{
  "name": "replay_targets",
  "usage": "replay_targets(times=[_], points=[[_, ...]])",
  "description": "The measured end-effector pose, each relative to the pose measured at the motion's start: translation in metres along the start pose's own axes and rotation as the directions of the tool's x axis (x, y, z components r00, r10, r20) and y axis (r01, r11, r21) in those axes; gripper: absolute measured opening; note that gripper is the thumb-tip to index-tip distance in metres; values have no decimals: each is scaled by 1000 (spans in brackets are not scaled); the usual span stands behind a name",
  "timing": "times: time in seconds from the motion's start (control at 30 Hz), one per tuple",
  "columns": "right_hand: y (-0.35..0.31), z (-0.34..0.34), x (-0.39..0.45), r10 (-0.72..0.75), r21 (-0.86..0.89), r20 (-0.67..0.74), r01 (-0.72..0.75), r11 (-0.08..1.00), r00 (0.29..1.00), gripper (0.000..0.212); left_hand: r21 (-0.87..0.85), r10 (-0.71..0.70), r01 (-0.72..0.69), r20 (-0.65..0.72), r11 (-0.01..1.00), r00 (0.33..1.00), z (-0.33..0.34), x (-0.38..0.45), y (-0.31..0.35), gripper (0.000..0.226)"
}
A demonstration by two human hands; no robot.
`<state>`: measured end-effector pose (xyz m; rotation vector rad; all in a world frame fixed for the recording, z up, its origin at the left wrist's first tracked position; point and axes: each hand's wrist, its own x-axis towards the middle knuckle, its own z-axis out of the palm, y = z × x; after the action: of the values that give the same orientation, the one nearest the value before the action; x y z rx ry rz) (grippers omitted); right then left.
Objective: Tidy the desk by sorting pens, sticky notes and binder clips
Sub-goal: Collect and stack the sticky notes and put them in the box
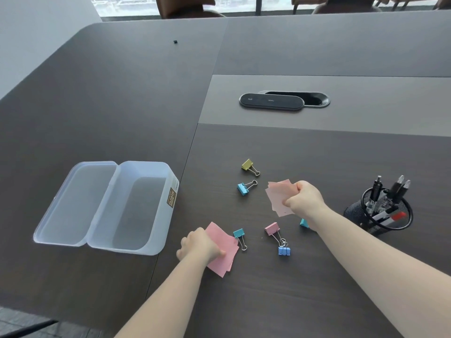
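Pink sticky notes (pixel 223 254) gripped in left hand (pixel 200 247), fingers closed over the stack, low over the dark worktop (pixel 268 301). Paler pink notes (pixel 278 198) pinched in right hand (pixel 306 198), raised. Binder clips (pixel 245 187) scattered between and around both hands. Pens (pixel 390 191) upright in mesh cup (pixel 380 215) at right. Clear plastic box (pixel 136 208) open, well left.

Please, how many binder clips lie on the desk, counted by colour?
Yellow binder clip: 1
Blue binder clips: 2, the other at
Teal binder clips: 2, one partly hidden behind the right arm
Pink binder clip: 1
Total: 6
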<state>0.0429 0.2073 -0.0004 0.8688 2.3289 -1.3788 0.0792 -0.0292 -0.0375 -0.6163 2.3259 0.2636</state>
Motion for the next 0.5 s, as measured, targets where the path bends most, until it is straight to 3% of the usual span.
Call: replay_targets(times=[0.07, 0.13, 0.23, 0.33, 0.4, 0.5], points=[[0, 0, -2, -2, 32, 15, 2, 999, 1000, 21, -77, -10, 15, 65, 997, 998, 1, 0, -1, 69], [-2, -1, -4, -14, 69, 29, 12, 998, 999, 21, -234, 34, -30, 10, 972, 999, 2, -2, -5, 42], [-1, -2, -6, -22, 154, 75, 10, 988, 997, 25, -584, 140, -184, -120, 790, 983, -5, -6, -17, 8], [-3, -2, -9, -23, 296, 177, -31, 955, 984, 41, -785, 247, -297, -189, 544, 950, -22, 0, -27, 10], [-6, 2, -11, -40, 379, 255, -62, 923, 966, 46, -864, 291, -299, -189, 404, 938, -37, 3, -24, 15], [-14, 18, -16, -92, 458, 330, -74, 886, 940, 46, -906, 380, -294, -168, 303, 910, -51, 7, -7, 21]])
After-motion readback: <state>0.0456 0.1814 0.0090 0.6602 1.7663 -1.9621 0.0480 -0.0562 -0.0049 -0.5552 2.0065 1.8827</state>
